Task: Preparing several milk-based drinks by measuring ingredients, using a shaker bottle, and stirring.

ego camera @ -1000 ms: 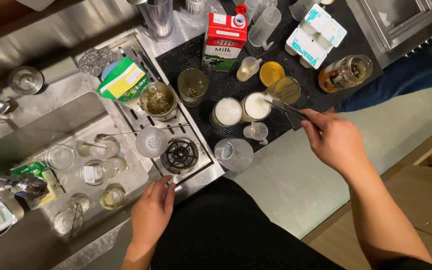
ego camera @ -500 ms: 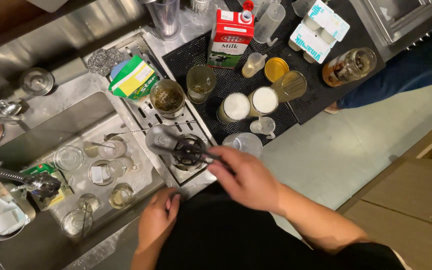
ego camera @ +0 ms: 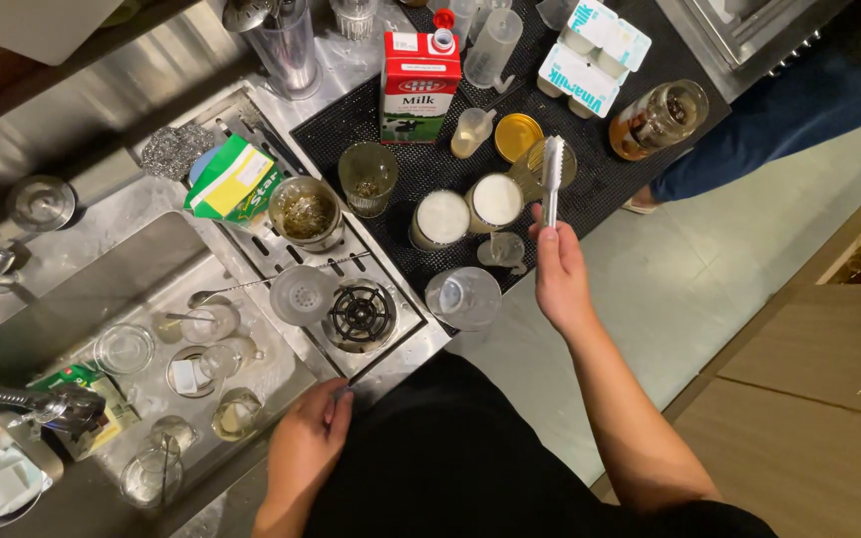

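Overhead, your right hand (ego camera: 558,271) pinches the lower end of a pair of metal tongs (ego camera: 552,177), fingers and thumb pressed together around the handle so the tool points straight away from you. Its tip hangs over a glass of amber liquid (ego camera: 540,169) on the black bar mat (ego camera: 610,179), just beside a round gold lid (ego camera: 517,135). Two glasses topped with white foam (ego camera: 470,209) stand side by side just left of the tongs, with a small clear measuring cup (ego camera: 503,251) near your thumb and a clear upturned lid (ego camera: 463,297) at the mat's near edge.

Your left hand (ego camera: 306,448) rests on the near edge of the steel counter (ego camera: 82,289), fingers curled lightly against the rim and holding nothing. Just beyond it sits the glass rinser (ego camera: 361,313) in its drain tray, and to its left a sink (ego camera: 251,384) full of empty glasses.

Farther back on the mat stand a red and white milk carton (ego camera: 419,75), a dark green glass (ego camera: 367,175) and a jar holding tea leaves (ego camera: 305,212). A tipped glass jar of brown liquid (ego camera: 658,120) lies at the mat's right corner, beside a pack of small white and blue cartons (ego camera: 594,56).
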